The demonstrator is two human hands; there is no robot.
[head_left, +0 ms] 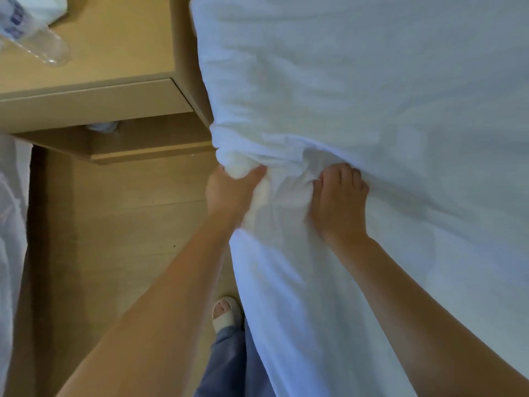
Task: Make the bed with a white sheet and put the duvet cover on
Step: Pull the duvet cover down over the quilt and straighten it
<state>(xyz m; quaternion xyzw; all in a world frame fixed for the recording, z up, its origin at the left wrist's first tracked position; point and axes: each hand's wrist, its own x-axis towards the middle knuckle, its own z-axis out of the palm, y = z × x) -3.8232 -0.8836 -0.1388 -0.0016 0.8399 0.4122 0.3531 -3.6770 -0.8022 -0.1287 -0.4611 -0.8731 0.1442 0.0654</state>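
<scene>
The only print in view is a blue label on a clear plastic bottle [37,38], which lies on its side at the far left corner of the light wooden nightstand [114,53]. The label is too blurred to read. The nightstand has flat, smooth panels and a plain drawer front [94,104] with no handle visible.

The soft, wrinkled white sheet [372,96] covers the right side of the view, draped over a mattress hidden beneath it and hanging down the near side edge. At that edge, just beside the nightstand's front corner, the cloth is gathered into a thick, rounded wad.

The left hand [229,193] grips this wad from below and the side, and its thumb [254,173] is curled over the top of the bunch. The other fingers are buried behind the fabric. The right hand [339,204] lies knuckles up just beside it, apart from the left by a ridge of creased cloth. Its fingers [343,174] are curled tightly together, with their tips dug down into a fold of the sheet.

Pale wood-grain floor planks [114,224] run below the nightstand. A foot in a white open-toed slipper [226,313] stands close against the hanging sheet, under loose blue trousers [226,365]. More white cloth [11,224] hangs along the left edge of the view.
</scene>
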